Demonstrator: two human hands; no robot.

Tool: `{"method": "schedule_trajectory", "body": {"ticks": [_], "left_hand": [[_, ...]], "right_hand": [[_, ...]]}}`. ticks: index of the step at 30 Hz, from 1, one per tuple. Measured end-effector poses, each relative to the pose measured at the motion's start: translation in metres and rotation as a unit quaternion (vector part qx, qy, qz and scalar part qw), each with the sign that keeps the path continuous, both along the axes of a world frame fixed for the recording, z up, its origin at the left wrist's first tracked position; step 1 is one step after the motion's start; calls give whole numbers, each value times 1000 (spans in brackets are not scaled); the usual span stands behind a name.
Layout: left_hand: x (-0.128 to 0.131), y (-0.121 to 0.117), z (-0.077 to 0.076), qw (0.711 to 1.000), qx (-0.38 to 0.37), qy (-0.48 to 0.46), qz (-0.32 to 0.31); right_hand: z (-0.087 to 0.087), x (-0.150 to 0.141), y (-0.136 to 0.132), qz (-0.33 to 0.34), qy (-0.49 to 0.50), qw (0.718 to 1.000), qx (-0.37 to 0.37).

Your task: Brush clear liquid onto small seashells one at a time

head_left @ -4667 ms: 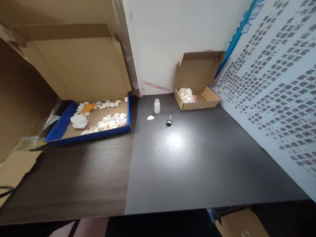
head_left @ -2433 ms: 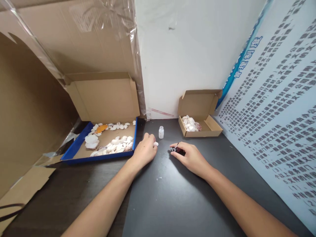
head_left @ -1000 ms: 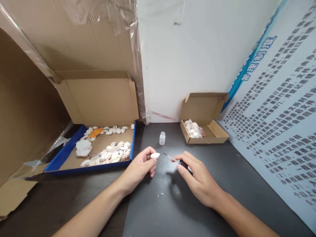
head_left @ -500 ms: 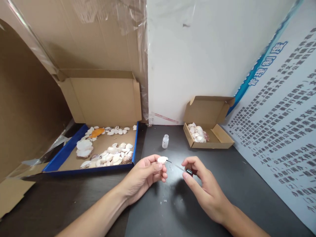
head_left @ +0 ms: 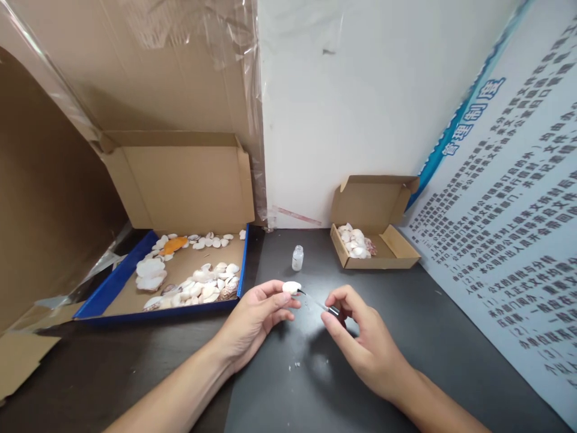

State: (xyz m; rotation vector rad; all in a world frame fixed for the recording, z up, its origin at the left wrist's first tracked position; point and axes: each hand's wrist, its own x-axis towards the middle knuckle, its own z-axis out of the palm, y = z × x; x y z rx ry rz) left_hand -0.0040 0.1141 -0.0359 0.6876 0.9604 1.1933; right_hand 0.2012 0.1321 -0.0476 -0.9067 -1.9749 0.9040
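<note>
Between the thumb and fingers of my left hand [head_left: 264, 316] is a white seashell [head_left: 291, 287], held above the dark mat. My right hand [head_left: 360, 328] pinches the black cap of a small applicator brush [head_left: 332, 311]. Its thin clear stem points left, and the dark brush tip is at the shell's right edge, seemingly touching it. Behind both hands a small clear bottle [head_left: 297, 258] stands upright with its cap off.
On the left lies an open blue-edged cardboard box [head_left: 189, 257] with many white shells and an orange one [head_left: 175, 245]. A smaller open cardboard box [head_left: 383, 263] with shells stands at the back right. White crumbs [head_left: 295, 365] lie on the mat [head_left: 270, 397].
The view has shifted slightly. The shell has turned a little in my left hand, showing a rounder face, and the brush tip sits closer against its edge.
</note>
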Motion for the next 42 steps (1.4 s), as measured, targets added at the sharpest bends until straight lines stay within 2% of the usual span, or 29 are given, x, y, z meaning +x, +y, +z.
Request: {"method": "schedule_trajectory", "body": {"ticks": [3,8,15,19,23,28,32,36,40,42], "left_hand": [[0,0,0,1000,7,-1,-6],[1,0,-1,1000,12,6,-17],[0,0,-4,1000,18,16,-10],[0,0,-3,1000,18,14,-14],[0,-1,-3,999,20,16,-20],[-1,-2,-2,999,28,17,-25],[-1,-2,-1,999,36,31,-21],[-1,-2,-2,996,46,61,-44],[0,-1,-3,994,49,82,-58],[0,-1,-3,993,46,85,-63]], "right_hand": [[-1,0,1,-11,9,1000,-4],[-1,0,0,24,6,1000,6],[2,2,4,-60,16,997,52],[1,2,2,-31,5,998,59],[0,0,2,-56,-3,997,55],[0,0,0,-32,10,996,87],[2,0,0,-70,23,994,87],[4,0,1,-50,23,995,84],[4,0,3,-79,21,994,71],[4,-1,3,-64,34,995,65]]}}
